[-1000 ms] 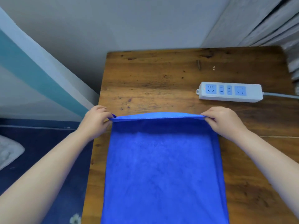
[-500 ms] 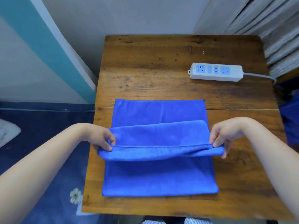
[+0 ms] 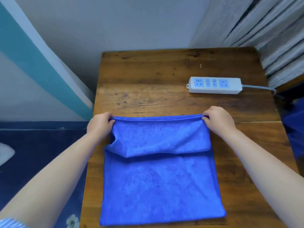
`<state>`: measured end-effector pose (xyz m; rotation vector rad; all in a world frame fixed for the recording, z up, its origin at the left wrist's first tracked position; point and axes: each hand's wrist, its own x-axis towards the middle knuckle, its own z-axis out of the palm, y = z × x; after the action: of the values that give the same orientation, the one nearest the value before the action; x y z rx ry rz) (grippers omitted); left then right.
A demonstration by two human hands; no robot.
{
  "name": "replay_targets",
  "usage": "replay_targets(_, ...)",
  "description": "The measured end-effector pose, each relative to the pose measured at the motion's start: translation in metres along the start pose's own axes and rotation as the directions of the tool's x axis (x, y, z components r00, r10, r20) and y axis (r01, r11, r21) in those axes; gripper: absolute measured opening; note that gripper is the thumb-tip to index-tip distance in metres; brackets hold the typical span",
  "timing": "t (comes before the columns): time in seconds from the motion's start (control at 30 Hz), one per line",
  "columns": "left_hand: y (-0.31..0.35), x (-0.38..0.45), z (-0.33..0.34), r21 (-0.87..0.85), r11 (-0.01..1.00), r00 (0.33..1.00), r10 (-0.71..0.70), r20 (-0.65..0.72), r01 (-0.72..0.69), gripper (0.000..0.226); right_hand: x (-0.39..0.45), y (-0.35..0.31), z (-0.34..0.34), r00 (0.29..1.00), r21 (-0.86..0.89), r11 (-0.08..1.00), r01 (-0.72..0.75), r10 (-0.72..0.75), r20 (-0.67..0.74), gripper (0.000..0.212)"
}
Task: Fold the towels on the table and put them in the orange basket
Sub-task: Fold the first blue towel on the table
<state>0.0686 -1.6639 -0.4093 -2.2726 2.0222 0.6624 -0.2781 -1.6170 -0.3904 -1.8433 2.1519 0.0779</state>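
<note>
Hands: left hand (image 3: 100, 125), right hand (image 3: 218, 120) pinching towel (image 3: 158, 178) corners.

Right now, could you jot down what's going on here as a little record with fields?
Surface: wooden table
Item handled: blue towel, partly folded, a doubled layer across its far part
Left hand: fingers pinching the towel's far left corner
Right hand: fingers pinching the far right corner
Other item: white power strip, beyond the towel, not touching it
Orange basket: not in view
</note>
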Motion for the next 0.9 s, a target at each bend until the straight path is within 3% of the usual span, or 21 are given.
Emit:
replay_targets(0.1,0.002,0.007,0.006,0.053,0.998,0.999,-0.029,0.037,0.027,0.03,0.008,-0.002,0.006,1.0,0.007,1.0,0.0,0.0,0.008,0.022)
replay_targets(0.23,0.001,0.015,0.009,0.064,0.997,0.995,-0.052,0.081,0.047,0.036,0.018,-0.004,0.01,0.986,0.043,0.999,-0.002,-0.005,0.168,0.014)
replay_targets(0.37,-0.001,0.02,0.008,0.039,0.999,0.994,0.005,0.109,-0.01,0.038,0.026,-0.001,0.009,0.979,0.056,0.998,-0.008,-0.004,0.205,0.008)
replay_targets(0.5,0.0,0.024,0.008,0.06,0.996,0.981,0.055,0.186,-0.067,0.032,0.034,0.001,0.007,0.946,-0.028,0.993,0.117,-0.103,0.306,0.009)
replay_targets(0.67,0.004,0.03,0.003,0.12,0.985,0.948,0.081,0.308,-0.124,0.02,0.041,0.004,0.002,0.901,0.037,0.983,0.18,-0.18,0.394,0.008)
replay_targets(0.73,0.007,0.03,0.0,0.088,0.984,0.938,0.12,0.325,-0.157,0.016,0.043,0.004,0.001,0.898,0.07,0.981,0.182,-0.195,0.394,0.009)
replay_targets(0.8,0.006,0.029,0.0,0.026,0.985,0.934,0.153,0.323,-0.17,0.03,0.044,0.004,0.002,0.897,0.095,0.979,0.181,-0.205,0.393,0.01)
replay_targets(0.9,0.001,0.025,-0.003,-0.133,0.984,0.954,0.147,0.263,-0.115,0.025,0.046,0.009,-0.001,0.896,0.138,0.978,0.156,-0.198,0.397,0.011)
